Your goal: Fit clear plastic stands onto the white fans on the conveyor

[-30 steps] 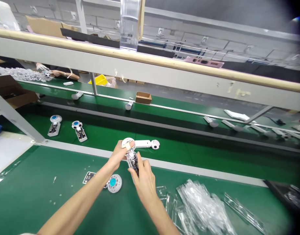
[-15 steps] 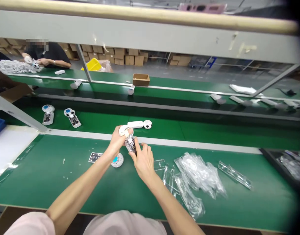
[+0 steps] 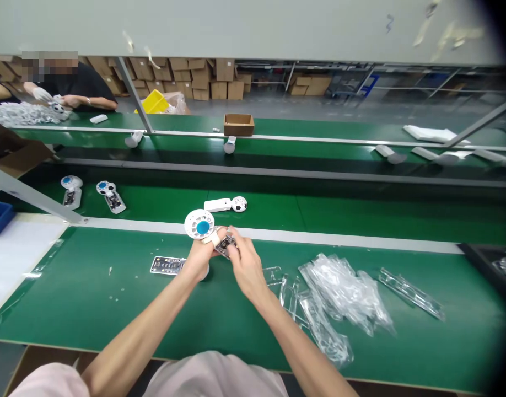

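Between my two hands is a small handheld fan (image 3: 199, 224), its white round head with a blue centre tilted up to the left. My left hand (image 3: 200, 259) is closed around its neck. My right hand (image 3: 245, 263) grips the handle, where a circuit board shows in a clear shell; the thumb lies on the board. Beneath my left hand, another fan with a bare board (image 3: 167, 266) lies on the green table, its head mostly hidden. To the right of my right hand are clear plastic handle covers (image 3: 289, 292) and a heap of clear plastic bags (image 3: 339, 286).
On the sunken green belt lie a white fan with a football head (image 3: 238, 204) and two open-handled fans (image 3: 112, 198). A metal rail (image 3: 319, 238) edges the table. A black tray (image 3: 484, 270) stands right, a blue bin (image 3: 0, 216) left. A co-worker (image 3: 83, 88) sits across.
The fan has turned in my hands, so its blue-centred face now shows. My right thumb has come onto the circuit board. The view has tilted down slightly.
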Motion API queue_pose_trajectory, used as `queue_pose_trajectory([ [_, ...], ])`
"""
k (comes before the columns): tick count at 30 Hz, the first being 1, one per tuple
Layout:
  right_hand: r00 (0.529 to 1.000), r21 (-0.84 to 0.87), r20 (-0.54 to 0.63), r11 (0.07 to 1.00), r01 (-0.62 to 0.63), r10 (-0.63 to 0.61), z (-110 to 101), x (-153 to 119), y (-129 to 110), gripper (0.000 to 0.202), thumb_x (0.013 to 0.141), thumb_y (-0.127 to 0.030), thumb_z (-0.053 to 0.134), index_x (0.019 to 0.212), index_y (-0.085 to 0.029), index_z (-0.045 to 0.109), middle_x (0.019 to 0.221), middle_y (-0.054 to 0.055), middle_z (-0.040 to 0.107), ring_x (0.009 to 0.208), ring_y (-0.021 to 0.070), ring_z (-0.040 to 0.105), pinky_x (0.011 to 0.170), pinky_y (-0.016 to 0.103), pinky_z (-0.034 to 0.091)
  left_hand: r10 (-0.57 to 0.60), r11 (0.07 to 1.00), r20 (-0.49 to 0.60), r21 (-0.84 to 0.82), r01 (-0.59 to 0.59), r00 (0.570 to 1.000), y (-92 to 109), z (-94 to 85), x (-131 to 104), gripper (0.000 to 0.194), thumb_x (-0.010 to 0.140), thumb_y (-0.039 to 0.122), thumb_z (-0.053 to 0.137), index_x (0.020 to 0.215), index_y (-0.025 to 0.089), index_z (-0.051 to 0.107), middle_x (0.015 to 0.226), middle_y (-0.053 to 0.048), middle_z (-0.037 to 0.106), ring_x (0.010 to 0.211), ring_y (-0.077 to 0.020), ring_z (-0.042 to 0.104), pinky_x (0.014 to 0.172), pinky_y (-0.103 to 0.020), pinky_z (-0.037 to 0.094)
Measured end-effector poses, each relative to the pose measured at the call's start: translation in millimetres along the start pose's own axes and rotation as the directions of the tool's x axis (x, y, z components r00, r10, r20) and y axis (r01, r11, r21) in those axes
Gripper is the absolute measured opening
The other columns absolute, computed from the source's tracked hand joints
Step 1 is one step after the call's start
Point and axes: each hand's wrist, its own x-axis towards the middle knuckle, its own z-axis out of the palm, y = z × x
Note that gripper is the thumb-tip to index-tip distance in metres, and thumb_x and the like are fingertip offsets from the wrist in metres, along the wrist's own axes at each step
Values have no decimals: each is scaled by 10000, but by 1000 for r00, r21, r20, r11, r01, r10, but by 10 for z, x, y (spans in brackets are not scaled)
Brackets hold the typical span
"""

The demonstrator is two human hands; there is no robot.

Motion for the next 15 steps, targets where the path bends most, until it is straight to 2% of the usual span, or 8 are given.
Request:
queue_pose_trajectory([
  [1, 989, 135, -84, 985, -110, 122, 54, 60, 35, 444, 926, -410, 301, 1231, -198, 542, 1012, 77, 600, 913, 199, 563, 805, 327, 449, 50, 999, -45, 19, -49, 998, 1, 29, -20, 467, 612, 472, 733, 948, 167, 623, 1020, -92, 665, 958, -262, 604, 748, -339, 490],
  [3, 911, 380, -180, 881, -283, 371, 158, 185, 109, 526, 911, -468, 241, 927, -135, 648, 844, 82, 639, 769, 194, 584, 716, 313, 457, 161, 986, -101, 57, -156, 982, 4, 90, -68, 430, 619, 435, 734, 949, 184, 618, 1033, -75, 660, 989, -254, 598, 827, -347, 475],
  [5, 854, 510, -192, 792, -335, 484, 232, 281, 159, 565, 877, -532, 255, 628, -160, 599, 629, 59, 610, 608, 184, 555, 622, 304, 440, 243, 969, -128, 88, -233, 962, -1, 140, -124, 407, 631, 405, 732, 961, 196, 618, 1013, -67, 663, 989, -243, 601, 892, -353, 455],
  [7, 854, 544, -217, 785, -296, 473, 271, 323, 165, 548, 847, -558, 304, 507, -191, 526, 525, 39, 570, 533, 171, 521, 580, 296, 417, 278, 959, -138, 91, -268, 950, -21, 168, -184, 406, 642, 395, 728, 987, 209, 622, 997, -61, 666, 981, -238, 606, 915, -355, 451],
  [11, 858, 510, -282, 824, -246, 430, 335, 311, 72, 522, 845, -530, 317, 494, -198, 513, 506, 28, 561, 514, 158, 509, 570, 284, 405, 306, 951, -146, 94, -295, 941, -79, 137, -235, 399, 656, 381, 723, 1013, 230, 631, 1023, -44, 666, 988, -228, 609, 924, -343, 454],
  [13, 888, 463, -229, 847, -262, 400, 358, 314, 41, 522, 858, -511, 290, 515, -193, 522, 523, 26, 565, 533, 154, 520, 575, 275, 409, 270, 962, -142, 92, -259, 952, -74, 28, -138, 400, 653, 395, 723, 997, 209, 636, 998, -52, 673, 971, -233, 619, 903, -348, 467],
  [15, 934, 393, -95, 875, -284, 345, 299, 317, 80, 498, 865, -495, 293, 591, -180, 565, 560, 14, 578, 545, 144, 530, 559, 256, 407, 173, 981, -130, 115, -158, 976, -4, -183, 109, 446, 646, 438, 711, 994, 171, 635, 940, -75, 686, 915, -250, 640, 828, -368, 505],
])
